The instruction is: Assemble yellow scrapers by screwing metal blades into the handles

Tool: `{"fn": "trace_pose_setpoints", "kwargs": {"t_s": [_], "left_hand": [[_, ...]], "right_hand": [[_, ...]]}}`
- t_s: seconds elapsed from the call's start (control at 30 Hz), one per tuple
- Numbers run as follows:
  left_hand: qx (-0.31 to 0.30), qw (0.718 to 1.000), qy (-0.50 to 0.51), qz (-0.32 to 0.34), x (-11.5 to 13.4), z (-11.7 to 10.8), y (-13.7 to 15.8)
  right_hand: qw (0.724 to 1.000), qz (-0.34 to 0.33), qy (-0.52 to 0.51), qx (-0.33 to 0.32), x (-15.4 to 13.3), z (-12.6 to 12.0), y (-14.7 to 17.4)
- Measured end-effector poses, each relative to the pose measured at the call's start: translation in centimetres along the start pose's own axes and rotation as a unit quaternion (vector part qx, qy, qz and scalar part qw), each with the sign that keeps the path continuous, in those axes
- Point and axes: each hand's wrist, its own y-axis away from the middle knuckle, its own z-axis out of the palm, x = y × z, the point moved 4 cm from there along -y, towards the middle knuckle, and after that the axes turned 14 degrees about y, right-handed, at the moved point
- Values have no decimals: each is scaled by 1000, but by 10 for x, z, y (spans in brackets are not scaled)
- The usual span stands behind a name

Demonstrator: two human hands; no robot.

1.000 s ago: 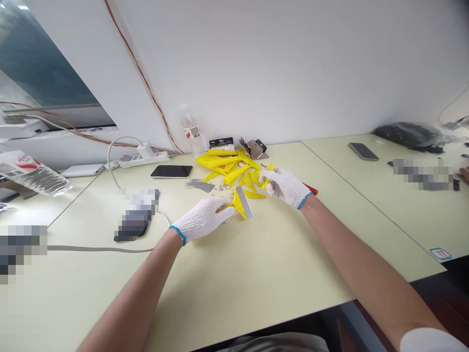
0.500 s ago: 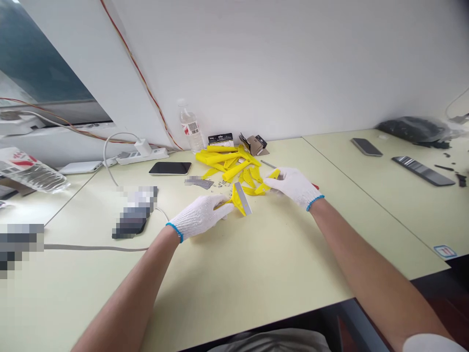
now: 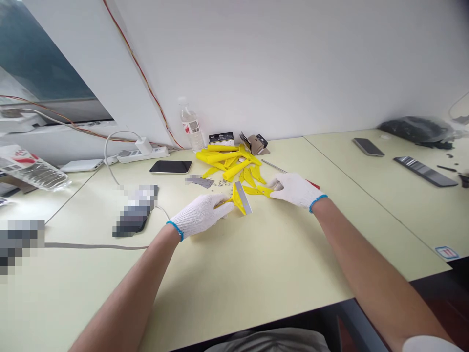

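Note:
My left hand [image 3: 201, 214], in a white knitted glove, is closed round the handle of a yellow scraper [image 3: 239, 199]. The scraper's flat metal blade points right, a little above the table. My right hand [image 3: 295, 189], gloved too, has its fingers curled at the right end of a small yellow plastic piece [image 3: 265, 190]; the fingertips are partly hidden. Behind that hand lies a screwdriver [image 3: 274, 166] with a thin metal shaft and red handle, its middle covered. Between and beyond the hands are a heap of yellow handles [image 3: 220, 157], loose small metal parts [image 3: 224, 183] and flat grey blades [image 3: 202, 182].
A dark phone [image 3: 170, 167] and a clear bottle [image 3: 191, 128] stand left of the heap; small black packs [image 3: 221, 139] lie behind it. A power strip [image 3: 143, 154] with cables runs along the wall. Farther right are another phone [image 3: 368, 147] and a dark bar [image 3: 425, 172].
My right hand has lowered and shifted slightly right; the yellow piece that stuck up from its fingers no longer shows there. My left hand keeps the scraper almost still.

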Motion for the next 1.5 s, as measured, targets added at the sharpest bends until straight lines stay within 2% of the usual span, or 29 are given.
{"fn": "trace_pose_setpoints", "kwargs": {"t_s": [0.13,0.37,0.6,0.73,0.93,1.2,1.5], "left_hand": [[-22,1000,10,-14,-8,1,-1],[-31,999,16,6,-10,1,-3],[-1,998,-34,48,-7,10,-7],[-8,998,-44,53,0,14,-4],[16,996,-75,52,-8,21,-9],[12,996,-68,52,-8,21,-10],[10,997,-52,48,-4,19,-6]], "right_hand": [[1000,7,-4,8,-2,-1,-1],[994,-34,-108,-7,-15,-13,9],[982,-58,-181,-16,-44,16,14],[984,-50,-168,-15,-55,26,17],[990,-62,-129,-6,-64,23,25],[989,-29,-139,-29,-70,23,28],[993,-14,-112,21,-75,18,30]]}}
